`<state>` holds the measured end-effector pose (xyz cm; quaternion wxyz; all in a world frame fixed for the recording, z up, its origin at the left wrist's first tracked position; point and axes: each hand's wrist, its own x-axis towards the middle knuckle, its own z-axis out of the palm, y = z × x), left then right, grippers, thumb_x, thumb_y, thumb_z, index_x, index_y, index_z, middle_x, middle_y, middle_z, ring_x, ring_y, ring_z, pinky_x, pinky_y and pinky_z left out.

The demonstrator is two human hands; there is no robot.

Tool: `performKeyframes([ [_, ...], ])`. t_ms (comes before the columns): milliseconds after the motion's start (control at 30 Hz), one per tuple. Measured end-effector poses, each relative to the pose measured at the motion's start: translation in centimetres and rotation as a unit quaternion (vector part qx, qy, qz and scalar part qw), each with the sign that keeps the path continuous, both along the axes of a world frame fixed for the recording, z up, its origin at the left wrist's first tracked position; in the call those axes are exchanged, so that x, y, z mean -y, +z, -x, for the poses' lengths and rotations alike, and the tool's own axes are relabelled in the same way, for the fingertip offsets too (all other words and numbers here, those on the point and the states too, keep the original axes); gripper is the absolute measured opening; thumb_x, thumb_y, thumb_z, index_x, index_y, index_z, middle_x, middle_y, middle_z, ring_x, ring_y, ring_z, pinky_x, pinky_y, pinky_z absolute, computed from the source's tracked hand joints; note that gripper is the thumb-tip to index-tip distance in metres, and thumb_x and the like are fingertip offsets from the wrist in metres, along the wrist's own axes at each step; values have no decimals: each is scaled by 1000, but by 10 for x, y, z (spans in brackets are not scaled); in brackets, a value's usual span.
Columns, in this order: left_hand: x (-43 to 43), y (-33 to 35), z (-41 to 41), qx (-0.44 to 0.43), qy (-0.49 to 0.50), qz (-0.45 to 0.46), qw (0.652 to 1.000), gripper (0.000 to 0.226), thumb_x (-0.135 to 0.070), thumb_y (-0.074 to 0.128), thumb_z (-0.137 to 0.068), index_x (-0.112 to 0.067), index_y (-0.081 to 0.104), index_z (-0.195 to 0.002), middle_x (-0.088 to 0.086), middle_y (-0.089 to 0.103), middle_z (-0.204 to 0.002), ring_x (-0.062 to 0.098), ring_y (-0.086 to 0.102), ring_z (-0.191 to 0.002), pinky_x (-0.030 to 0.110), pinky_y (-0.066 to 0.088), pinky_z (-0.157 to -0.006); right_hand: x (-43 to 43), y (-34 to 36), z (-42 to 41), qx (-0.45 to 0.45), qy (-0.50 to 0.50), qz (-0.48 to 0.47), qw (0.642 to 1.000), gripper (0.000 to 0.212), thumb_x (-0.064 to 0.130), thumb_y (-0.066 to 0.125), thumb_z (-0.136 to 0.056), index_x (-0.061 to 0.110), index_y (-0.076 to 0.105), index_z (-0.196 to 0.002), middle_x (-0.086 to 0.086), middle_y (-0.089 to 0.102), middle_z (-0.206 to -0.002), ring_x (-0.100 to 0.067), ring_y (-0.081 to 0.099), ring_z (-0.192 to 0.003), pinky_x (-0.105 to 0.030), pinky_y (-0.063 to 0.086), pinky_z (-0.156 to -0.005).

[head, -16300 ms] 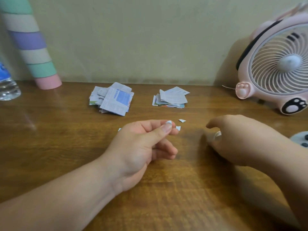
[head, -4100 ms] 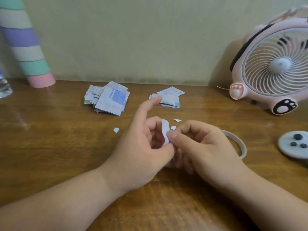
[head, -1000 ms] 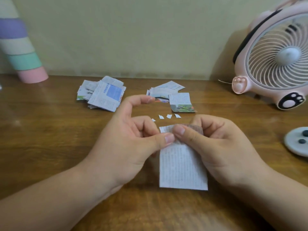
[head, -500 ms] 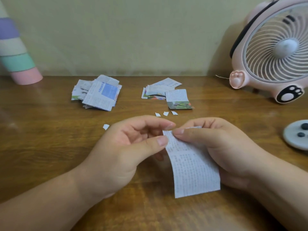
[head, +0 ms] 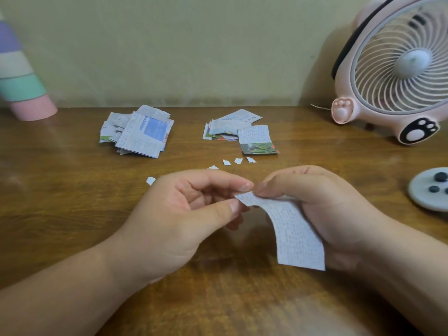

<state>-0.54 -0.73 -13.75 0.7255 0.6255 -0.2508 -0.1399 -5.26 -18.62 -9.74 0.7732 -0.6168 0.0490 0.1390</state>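
Grip: your right hand (head: 327,209) pinches one printed paper slip (head: 293,234) at its top edge, thumb on top and the other fingers curled behind it. The slip hangs down from the pinch in a curve, above the table (head: 72,214).

Your left hand (head: 184,214) meets the slip from the left. The slip's top left corner lies between your thumb tip and forefinger tip. You cannot tell from here whether they press on it or stand just off it.

Just beyond the grip: five small torn scraps on the wood.
- three in a row (head: 238,161)
- one nearer your left forefinger (head: 213,167)
- one off to the left (head: 150,180)

Further beyond the grip: two piles of paper pieces.
- The left pile (head: 138,130) has a blue panel on its top sheet.
- The right pile (head: 230,124) has one separate piece (head: 257,139) lying against its near right edge.

Far right of the grip: one pink fan (head: 397,69) against the wall. Nearer you on that side is one grey disc (head: 426,197), with three dark knobs showing.

Far left of the grip, at the wall: one striped tube (head: 21,88) leaning.
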Motion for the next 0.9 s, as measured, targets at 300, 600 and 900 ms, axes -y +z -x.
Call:
performKeyframes([
  [300, 0, 1, 2, 17, -4, -13, 1000, 24, -1, 69, -75, -6, 77, -97, 15, 77, -93, 32, 69, -83, 34, 60, -79, 6, -9, -4, -10, -1, 33, 999, 26, 14, 67, -70, -7, 71, -84, -27, 58, -79, -25, 58, -57, -31, 42, -59],
  [600, 2, 0, 1, 30, 17, -23, 999, 21, -8, 73, -74, -10, 78, -94, 9, 77, -87, 26, 69, -78, 26, 60, -73, 5, -6, -2, 0, 7, 11, 1000, 14, 13, 63, -67, 2, 72, -64, -17, 63, -61, -19, 61, -48, -23, 48, -47],
  [900, 2, 9, 4, 31, 44, -53, 997, 31, -29, 76, -64, -2, 75, -78, 16, 69, -68, 34, 61, -58, 27, 53, -57, 10, -10, -3, 45, -3, 125, 991, 29, 32, 67, -75, 3, 70, -72, -15, 62, -70, -24, 57, -63, -38, 39, -64],
])
